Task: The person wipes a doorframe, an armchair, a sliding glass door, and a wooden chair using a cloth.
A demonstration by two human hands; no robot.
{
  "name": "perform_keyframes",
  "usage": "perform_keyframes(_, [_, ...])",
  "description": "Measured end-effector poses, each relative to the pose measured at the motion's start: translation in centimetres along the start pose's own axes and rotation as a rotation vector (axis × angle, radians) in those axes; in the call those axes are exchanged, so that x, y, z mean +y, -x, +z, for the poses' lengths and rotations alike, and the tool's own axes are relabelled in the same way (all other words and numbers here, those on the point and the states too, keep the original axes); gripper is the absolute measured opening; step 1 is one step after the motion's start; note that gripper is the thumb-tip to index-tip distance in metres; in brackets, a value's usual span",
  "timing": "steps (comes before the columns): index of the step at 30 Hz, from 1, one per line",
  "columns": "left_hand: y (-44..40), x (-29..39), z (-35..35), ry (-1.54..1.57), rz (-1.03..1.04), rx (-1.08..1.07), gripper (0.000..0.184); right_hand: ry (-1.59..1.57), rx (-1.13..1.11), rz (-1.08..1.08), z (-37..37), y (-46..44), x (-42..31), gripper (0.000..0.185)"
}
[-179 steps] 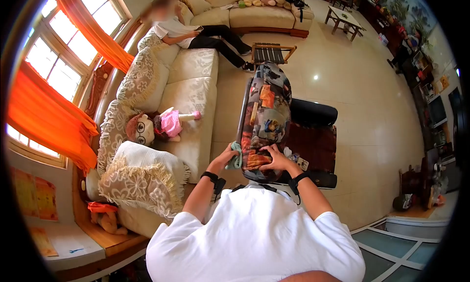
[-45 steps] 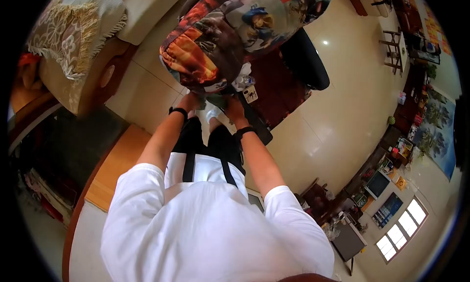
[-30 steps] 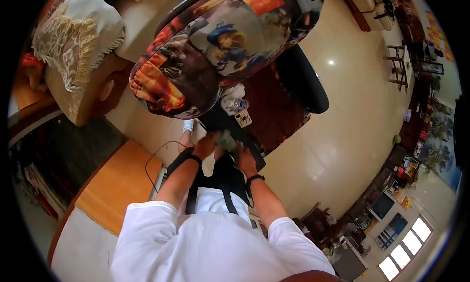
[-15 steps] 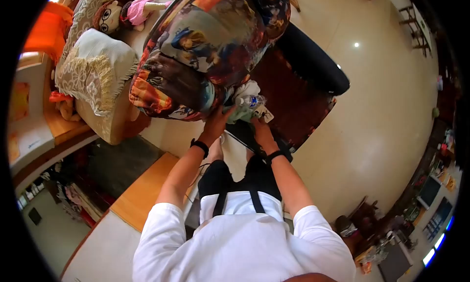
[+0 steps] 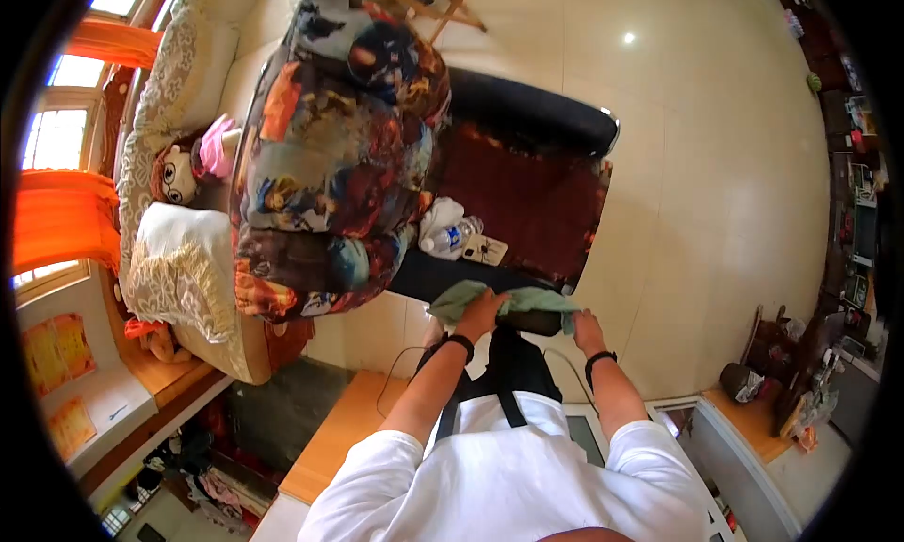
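A pale green cloth (image 5: 535, 300) is stretched between my two hands over the near black armrest (image 5: 424, 276) of the armchair. My left hand (image 5: 482, 313) grips the cloth near its middle-left part, with a loose end hanging beyond the fingers. At the cloth's right end, my right hand (image 5: 589, 329) is closed on it. Just beyond the armrest, on the dark red seat (image 5: 523, 189), lie a clear plastic bottle (image 5: 452, 234) with a blue label, a cream-coloured phone-like object (image 5: 485, 249) and a crumpled white item (image 5: 441, 214).
The armchair's patterned backrest (image 5: 325, 165) rises on the left, and its far black armrest (image 5: 537, 113) lies across the seat. Behind it stands a sofa with a fringed cushion (image 5: 184, 269) and a doll (image 5: 179, 175). A wooden folding stool (image 5: 443, 0) is at the top.
The green cloth, bunched beside the bottle before, is now spread between my hands. Both hands have drawn back toward me and to the right. My view has shifted.
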State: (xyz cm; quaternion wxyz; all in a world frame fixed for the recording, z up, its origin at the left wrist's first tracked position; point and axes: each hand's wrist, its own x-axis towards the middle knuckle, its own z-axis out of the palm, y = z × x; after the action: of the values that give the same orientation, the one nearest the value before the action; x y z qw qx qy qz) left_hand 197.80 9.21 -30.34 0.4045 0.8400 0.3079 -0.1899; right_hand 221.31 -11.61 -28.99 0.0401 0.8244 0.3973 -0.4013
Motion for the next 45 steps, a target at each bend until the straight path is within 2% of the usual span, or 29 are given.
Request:
perform_keyframes(2, [-0.4, 1.3, -1.9, -0.003, 0.04, -0.065, 0.065, -0.048, 0.014, 0.059, 0.0, 0.6, 0.9, 0.031])
perform_keyframes(4, [0.3, 0.3, -2.3, -0.046, -0.2, -0.071, 0.057, -0.129, 0.017, 0.116, 0.7, -0.5, -1.3, 0.031])
perform_keyframes(6, [1.5, -2.0, -3.2, 0.294, -0.707, -0.156, 0.046, -0.268, 0.202, 0.126, 1.8, -2.5, -6.1, 0.035])
perform_keyframes(7, [2.5, -3.0, -3.9, 0.342, -0.865, -0.176, 0.044, -0.282, 0.236, -0.034, 1.9, -2.9, -8.8, 0.039])
perform_keyframes(8, [3.7, -4.0, -4.8, 0.233, -0.839, -0.266, 0.044, -0.284, 0.267, -0.188, 1.7, -3.1, -12.2, 0.042])
perform_keyframes(11, [6.9, -4.8, -8.8, -0.169, -0.438, -0.517, 0.051, -0.386, -0.029, -0.508, -2.3, -2.8, -21.6, 0.04])
perform_keyframes(12, [7.8, -3.9, -10.9, -0.121, -0.465, -0.5, 0.056, -0.318, -0.061, -0.703, -1.9, -3.7, -23.4, 0.046])
perform_keyframes(14, [8.5, -3.2, -12.9, 0.012, -0.548, -0.426, 0.056, -0.273, -0.143, -0.758, -7.0, -0.9, -27.4, 0.054])
perform_keyframes(16, [7.5, -7.8, -10.6, 0.034, -0.227, -0.004, 0.045, -0.311, -0.134, -0.751, -9.8, -0.3, -29.7, 0.058])
perform_keyframes(17, [6.8, -9.1, -10.3, -0.017, -0.28, -0.016, 0.046, -0.363, -0.13, -0.719, -10.5, -0.1, -30.8, 0.063])
perform_keyframes(18, [7.5, -8.5, -11.4, -0.016, -0.281, 0.004, 0.046, -0.401, -0.104, -0.685, -10.7, -0.5, -31.4, 0.067])
perform_keyframes(20, [9.8, -4.7, -15.5, 0.028, -0.199, 0.255, 0.047, -0.559, 0.062, -0.605, -11.4, 0.1, -32.7, 0.061])
perform_keyframes(21, [11.4, -2.4, -17.7, 0.041, -0.192, 0.375, 0.045, -0.536, 0.065, -0.616, -11.4, -0.4, -33.2, 0.061])
perform_keyframes(22, [13.2, -0.4, -19.8, 0.064, -0.196, 0.398, 0.045, -0.682, 0.157, -0.575, -11.0, -1.5, -33.6, 0.056])
perform_keyframes(23, [15.2, 1.1, -21.9, 0.088, -0.137, 0.574, 0.042, -0.824, 0.242, -0.532, -10.6, -2.6, -34.0, 0.052])
perform_keyframes(24, [17.3, 2.3, -23.6, 0.113, -0.084, 0.751, 0.04, -1.051, 0.218, -0.581, -10.8, -3.4, -34.6, 0.044])
perform_keyframes(26, [21.1, 3.4, -27.5, 0.163, 0.021, 1.033, 0.038, -1.287, -0.283, -0.376, -15.8, -2.1, -36.3, 0.05])
perform_keyframes(28, [24.0, 2.3, -31.4, 0.092, 0.191, 1.316, 0.041, -1.319, -0.28, -0.464, -19.2, -1.1, -39.3, 0.049])
perform_keyframes(30, [26.7, 1.2, -34.9, 0.046, 0.229, 1.476, 0.056, -1.304, -0.289, -0.67, -22.8, 1.5, -42.7, 0.048])
perform_keyframes(31, [27.7, 0.2, -35.1, 0.077, 0.217, 1.522, 0.056, -1.255, -0.372, -0.656, -23.6, 2.6, -43.8, 0.049])
perform_keyframes(32, [28.8, -0.8, -35.8, 0.056, 0.037, 1.512, 0.062, -1.218, -0.449, -0.654, -24.5, 3.1, -45.5, 0.049])
perform_keyframes(33, [29.7, -1.8, -37.3, 0.023, -0.132, 1.501, 0.069, -1.182, -0.349, -0.612, -23.9, 3.4, -47.0, 0.053])
perform_keyframes(34, [30.0, -3.7, -37.4, 0.02, -0.131, 1.544, 0.069, -1.011, -0.42, -0.636, -22.9, 1.8, -47.2, 0.059])
perform_keyframes(36, [28.4, -8.5, -33.6, 0.158, -0.304, 1.345, 0.075, -0.795, -0.502, -0.481, -18.4, -1.4, -47.4, 0.062])
perform_keyframes(38, [26.8, -10.5, -30.0, 0.273, -0.172, 1.486, 0.075, -0.807, -0.433, -0.339, -14.4, 0.7, -48.3, 0.065])
perform_keyframes(40, [28.2, -9.1, -31.2, 0.382, -0.16, 1.548, 0.069, -0.795, -0.405, -0.355, -12.6, -0.9, -49.4, 0.064])
perform_keyframes(42, [29.6, -10.6, -33.6, 0.339, -0.114, 1.604, 0.066, -0.699, -0.221, -0.553, -11.9, -5.7, -49.5, 0.059])
perform_keyframes(43, [30.0, -11.1, -34.0, 0.299, -0.043, 1.643, 0.063, -0.76, -0.239, -0.612, -13.0, -4.8, -49.6, 0.056])
perform_keyframes(45, [31.7, -11.4, -36.4, 0.284, -0.037, 1.668, 0.059, -0.99, -0.201, -0.774, -18.8, 0.5, -55.1, 0.051])
